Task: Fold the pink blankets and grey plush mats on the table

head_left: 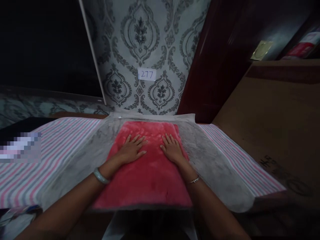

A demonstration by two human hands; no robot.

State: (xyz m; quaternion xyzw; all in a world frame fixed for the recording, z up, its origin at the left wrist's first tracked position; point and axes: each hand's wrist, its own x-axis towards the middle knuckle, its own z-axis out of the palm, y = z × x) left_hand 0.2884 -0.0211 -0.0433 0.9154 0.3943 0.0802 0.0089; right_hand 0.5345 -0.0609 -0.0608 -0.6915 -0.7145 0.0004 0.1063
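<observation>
A red plush cloth [147, 180], flat and roughly rectangular, lies on a grey fuzzy mat [210, 166]. Its kind beyond a soft folded-looking fabric I cannot make out. My left hand [132, 149] rests palm down on the cloth's left upper part, fingers spread. On the right upper part my right hand [172, 149] also lies flat, fingers apart. Neither hand grips anything. A pale green bangle [100, 176] circles my left wrist, and a thin silver bracelet [194, 180] is on my right wrist.
Striped cloth [62, 140] covers the table under the mat. A dark screen [50, 50] stands at the left. Behind is patterned wallpaper [140, 33] with a paper label [147, 74] reading 277. A large cardboard box [275, 116] stands close on the right, beside a dark red door panel [200, 66].
</observation>
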